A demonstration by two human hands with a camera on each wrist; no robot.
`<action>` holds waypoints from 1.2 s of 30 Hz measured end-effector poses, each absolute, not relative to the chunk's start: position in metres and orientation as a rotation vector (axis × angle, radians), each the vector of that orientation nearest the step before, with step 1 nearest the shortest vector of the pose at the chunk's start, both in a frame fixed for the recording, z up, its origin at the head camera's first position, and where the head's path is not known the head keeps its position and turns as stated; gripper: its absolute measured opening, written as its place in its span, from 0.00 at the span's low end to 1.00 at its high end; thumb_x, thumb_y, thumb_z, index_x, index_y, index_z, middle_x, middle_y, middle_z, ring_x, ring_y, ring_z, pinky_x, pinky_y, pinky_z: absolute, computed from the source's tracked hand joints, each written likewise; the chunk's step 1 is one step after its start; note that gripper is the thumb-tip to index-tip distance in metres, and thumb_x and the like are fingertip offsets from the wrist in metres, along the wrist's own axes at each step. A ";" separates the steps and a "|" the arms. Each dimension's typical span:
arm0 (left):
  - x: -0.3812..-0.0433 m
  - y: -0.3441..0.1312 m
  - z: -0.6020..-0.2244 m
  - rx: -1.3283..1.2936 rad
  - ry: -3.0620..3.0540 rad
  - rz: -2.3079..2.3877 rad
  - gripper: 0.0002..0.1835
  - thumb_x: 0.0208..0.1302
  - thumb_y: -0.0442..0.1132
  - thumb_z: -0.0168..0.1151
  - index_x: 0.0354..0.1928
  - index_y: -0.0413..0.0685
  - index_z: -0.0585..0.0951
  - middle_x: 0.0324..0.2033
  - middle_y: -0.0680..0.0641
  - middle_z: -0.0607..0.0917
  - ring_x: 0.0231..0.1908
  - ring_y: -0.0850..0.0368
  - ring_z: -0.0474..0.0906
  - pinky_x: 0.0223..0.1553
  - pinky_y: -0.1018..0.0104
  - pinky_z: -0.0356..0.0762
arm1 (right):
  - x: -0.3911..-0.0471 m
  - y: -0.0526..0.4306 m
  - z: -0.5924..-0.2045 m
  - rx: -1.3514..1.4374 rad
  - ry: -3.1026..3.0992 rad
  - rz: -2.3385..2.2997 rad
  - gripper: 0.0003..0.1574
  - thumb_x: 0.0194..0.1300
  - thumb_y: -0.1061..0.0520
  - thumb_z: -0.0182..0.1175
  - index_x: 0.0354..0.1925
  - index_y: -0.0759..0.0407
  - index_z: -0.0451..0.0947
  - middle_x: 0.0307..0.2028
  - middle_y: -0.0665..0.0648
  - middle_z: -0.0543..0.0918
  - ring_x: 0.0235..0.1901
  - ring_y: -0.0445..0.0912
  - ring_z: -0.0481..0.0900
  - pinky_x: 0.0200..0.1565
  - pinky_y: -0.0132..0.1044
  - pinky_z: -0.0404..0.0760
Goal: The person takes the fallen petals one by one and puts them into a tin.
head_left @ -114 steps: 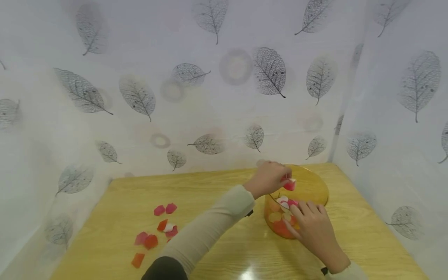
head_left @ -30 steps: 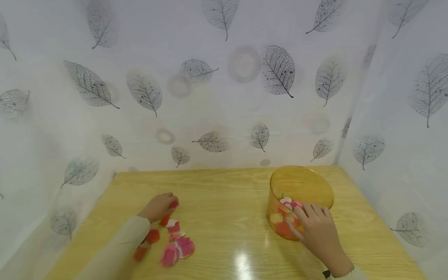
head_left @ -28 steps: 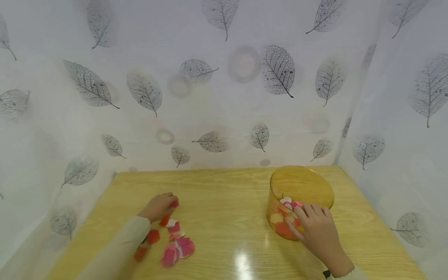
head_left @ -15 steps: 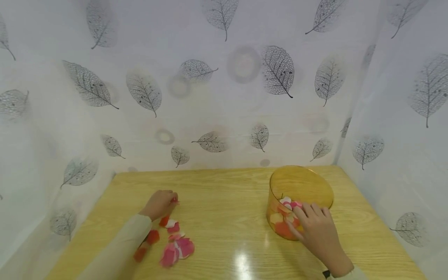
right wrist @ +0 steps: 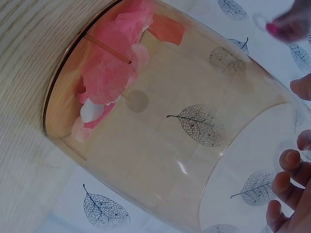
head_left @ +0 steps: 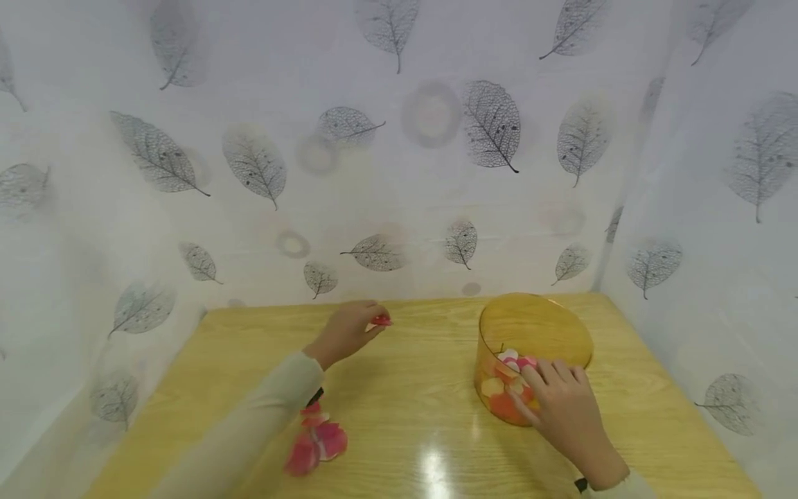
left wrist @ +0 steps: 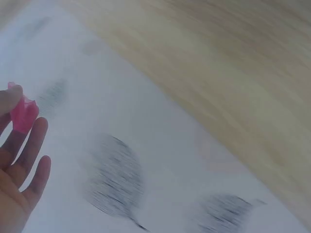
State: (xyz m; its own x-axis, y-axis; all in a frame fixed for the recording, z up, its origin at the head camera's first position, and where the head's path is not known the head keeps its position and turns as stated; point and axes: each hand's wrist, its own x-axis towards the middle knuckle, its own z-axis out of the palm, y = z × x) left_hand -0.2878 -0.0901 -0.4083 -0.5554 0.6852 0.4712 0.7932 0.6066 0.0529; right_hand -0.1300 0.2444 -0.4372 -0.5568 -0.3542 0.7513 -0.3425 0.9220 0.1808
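Thumb and fingers of my left hand point(head_left: 343, 334) pinch a pink flower petal point(head_left: 381, 321) above the back part of the table. The left wrist view shows this petal point(left wrist: 26, 116) at the left edge, with the other fingers spread away from it. A see-through amber round container point(head_left: 536, 320) stands upright at the right, with pink, white and orange petals point(head_left: 501, 404) in its lower part. My right hand point(head_left: 564, 405) rests at its front rim, fingers nearly straight and thumb by the outer wall. In the right wrist view its fingers point(right wrist: 282, 189) overlap the rim.
Several loose pink petals point(head_left: 330, 441) lie on the wooden table point(head_left: 399, 388) at front left, partly behind my left forearm. A pale leaf-printed sheet point(head_left: 399, 173) hangs behind the table and along both sides.
My left hand, earlier over the container with a petal, went to the loose petals, picked up a pink one and has lifted it rightward. My right hand has stayed at the container.
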 end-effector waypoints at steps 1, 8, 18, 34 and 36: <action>-0.285 -0.076 -0.402 -1.216 -2.417 -0.387 0.06 0.56 0.41 0.68 0.36 0.53 0.82 0.32 0.55 0.85 0.32 0.62 0.82 0.38 0.65 0.80 | -0.130 0.245 -0.437 0.492 -2.206 -0.017 0.37 0.70 0.33 0.31 0.29 0.59 0.72 0.22 0.56 0.73 0.23 0.52 0.69 0.25 0.40 0.60; -0.262 0.015 -0.364 -1.459 -2.387 -0.455 0.08 0.60 0.43 0.64 0.41 0.54 0.82 0.38 0.56 0.85 0.37 0.65 0.81 0.43 0.70 0.79 | -0.130 0.244 -0.436 0.491 -2.214 -0.007 0.37 0.70 0.34 0.30 0.31 0.59 0.74 0.23 0.56 0.74 0.23 0.53 0.72 0.25 0.41 0.62; -0.244 0.104 -0.367 -1.642 -2.600 -0.316 0.08 0.62 0.45 0.62 0.43 0.56 0.82 0.39 0.59 0.84 0.38 0.69 0.79 0.42 0.81 0.73 | -0.132 0.245 -0.437 0.505 -2.174 -0.042 0.34 0.69 0.35 0.32 0.30 0.58 0.72 0.24 0.56 0.74 0.23 0.52 0.71 0.24 0.41 0.61; -0.238 0.145 -0.380 -1.688 -2.851 -0.427 0.13 0.63 0.45 0.60 0.50 0.62 0.80 0.48 0.62 0.82 0.47 0.69 0.77 0.44 0.79 0.73 | -0.130 0.246 -0.438 0.496 -2.203 -0.052 0.36 0.70 0.34 0.29 0.30 0.58 0.71 0.24 0.56 0.76 0.23 0.51 0.73 0.25 0.42 0.63; -0.239 0.144 -0.381 -1.678 -2.851 -0.433 0.15 0.63 0.46 0.60 0.52 0.62 0.80 0.52 0.62 0.81 0.49 0.68 0.77 0.45 0.79 0.73 | -0.130 0.247 -0.438 0.500 -2.198 -0.057 0.36 0.70 0.34 0.28 0.29 0.58 0.70 0.22 0.56 0.75 0.22 0.50 0.72 0.24 0.42 0.62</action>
State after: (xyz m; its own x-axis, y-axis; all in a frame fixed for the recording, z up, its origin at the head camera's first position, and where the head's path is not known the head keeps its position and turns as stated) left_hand -0.2387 0.1442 -0.3807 -0.4800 0.8766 -0.0360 0.8264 0.4655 0.3168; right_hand -0.1304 0.2466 -0.4381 -0.5517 -0.3722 0.7464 -0.3330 0.9188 0.2121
